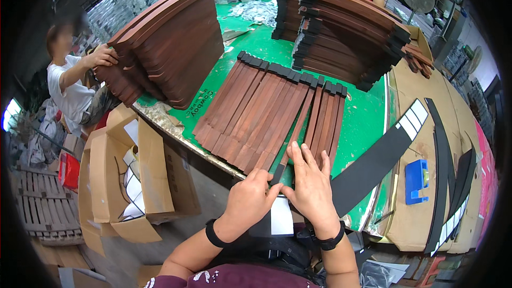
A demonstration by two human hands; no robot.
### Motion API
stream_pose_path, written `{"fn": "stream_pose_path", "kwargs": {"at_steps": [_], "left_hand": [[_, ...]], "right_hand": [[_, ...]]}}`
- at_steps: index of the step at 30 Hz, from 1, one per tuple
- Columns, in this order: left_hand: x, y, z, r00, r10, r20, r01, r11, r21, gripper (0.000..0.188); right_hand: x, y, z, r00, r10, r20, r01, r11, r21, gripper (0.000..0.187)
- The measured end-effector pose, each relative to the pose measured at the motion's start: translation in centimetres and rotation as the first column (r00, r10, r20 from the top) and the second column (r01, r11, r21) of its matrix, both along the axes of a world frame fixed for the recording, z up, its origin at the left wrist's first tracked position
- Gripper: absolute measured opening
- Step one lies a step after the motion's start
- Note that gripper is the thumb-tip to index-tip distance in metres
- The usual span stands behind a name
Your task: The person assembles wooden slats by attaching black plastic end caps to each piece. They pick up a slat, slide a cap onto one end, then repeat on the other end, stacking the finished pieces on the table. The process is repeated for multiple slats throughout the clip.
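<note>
A row of reddish-brown wooden slats with black far ends lies side by side on the green table. One slat is angled out of the row toward me, its near end wrapped in black. My left hand is closed, fingers bent, at that black near end. Beside it, my right hand has its fingers stretched and spread over the slats' near ends, its thumb close to the left thumb. Below both hands hangs a white piece with a dark edge. A broad black strip sheet with white patches lies right of my right hand.
Tall slat stacks stand at the back left and back right. A blue tape dispenser and black strips lie on cardboard at right. An open carton stands left below the table edge. Two other people are nearby.
</note>
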State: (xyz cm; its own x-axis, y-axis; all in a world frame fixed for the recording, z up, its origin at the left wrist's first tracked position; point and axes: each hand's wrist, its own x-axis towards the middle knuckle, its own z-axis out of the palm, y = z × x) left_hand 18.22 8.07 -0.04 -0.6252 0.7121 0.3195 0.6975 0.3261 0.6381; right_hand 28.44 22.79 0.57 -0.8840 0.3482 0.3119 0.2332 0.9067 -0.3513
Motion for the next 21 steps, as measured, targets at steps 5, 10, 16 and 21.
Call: {"fn": "stream_pose_path", "kwargs": {"at_steps": [5, 10, 16, 21], "left_hand": [[0.15, 0.64, 0.06, 0.998, 0.008, -0.055, -0.008, 1.000, -0.011, 0.028], [0.37, 0.75, -0.08, 0.996, 0.027, -0.080, -0.029, 0.999, -0.036, 0.027], [0.35, 0.71, -0.06, 0.998, 0.015, -0.060, -0.019, 0.998, -0.065, 0.025], [0.46, 0.69, 0.23, 0.999, 0.002, -0.037, -0.007, 0.991, -0.136, 0.026]], "right_hand": [[0.09, 0.01, 0.00, 1.000, 0.009, -0.002, -0.009, 1.000, -0.001, 0.109], [0.17, 0.10, -0.14, 1.000, 0.012, 0.005, -0.012, 1.000, 0.008, 0.102], [-0.01, -0.02, -0.04, 1.000, -0.009, 0.028, 0.008, 1.000, 0.017, 0.102], [0.03, 0.08, -0.20, 1.000, 0.000, 0.023, -0.001, 0.999, 0.053, 0.109]]}}
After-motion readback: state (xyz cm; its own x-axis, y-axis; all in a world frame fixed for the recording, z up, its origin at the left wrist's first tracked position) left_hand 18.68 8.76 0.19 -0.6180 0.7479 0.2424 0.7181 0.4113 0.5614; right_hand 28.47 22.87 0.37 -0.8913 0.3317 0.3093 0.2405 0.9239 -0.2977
